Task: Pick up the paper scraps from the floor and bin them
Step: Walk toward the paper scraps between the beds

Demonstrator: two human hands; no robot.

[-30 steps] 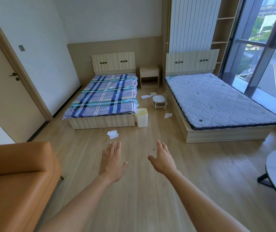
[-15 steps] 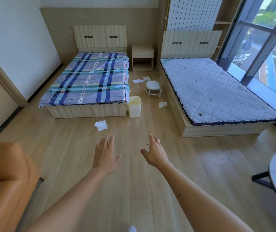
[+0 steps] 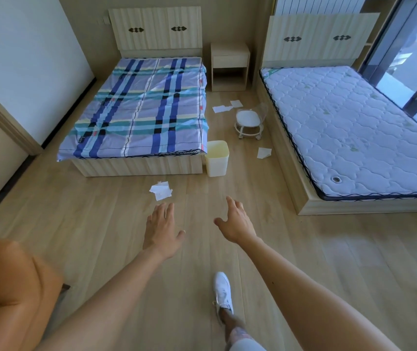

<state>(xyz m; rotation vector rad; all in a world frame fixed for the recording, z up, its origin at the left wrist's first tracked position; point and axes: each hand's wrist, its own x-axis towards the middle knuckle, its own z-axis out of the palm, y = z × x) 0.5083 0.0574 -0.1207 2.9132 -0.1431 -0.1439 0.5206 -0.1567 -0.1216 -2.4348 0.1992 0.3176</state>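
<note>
Paper scraps (image 3: 161,190) lie on wooden floor (image 3: 101,224) near foot corner of plaid bed (image 3: 141,107), close to pale bin (image 3: 217,158). More scraps: one (image 3: 264,152) beside bare mattress bed (image 3: 349,133), others (image 3: 226,106) near nightstand. Left hand (image 3: 163,228), right hand (image 3: 236,222) both spread open, empty, hovering above floor. Best approach: crouch, gather nearest cluster first, pinching overlapped sheets together. Bin interior not visible; scrap count in cluster unclear.

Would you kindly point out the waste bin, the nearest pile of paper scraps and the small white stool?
waste bin (image 3: 217,165), head view, on its front wall.
nearest pile of paper scraps (image 3: 161,190), head view, middle of the pile.
small white stool (image 3: 250,119), head view, on its round seat.
</note>
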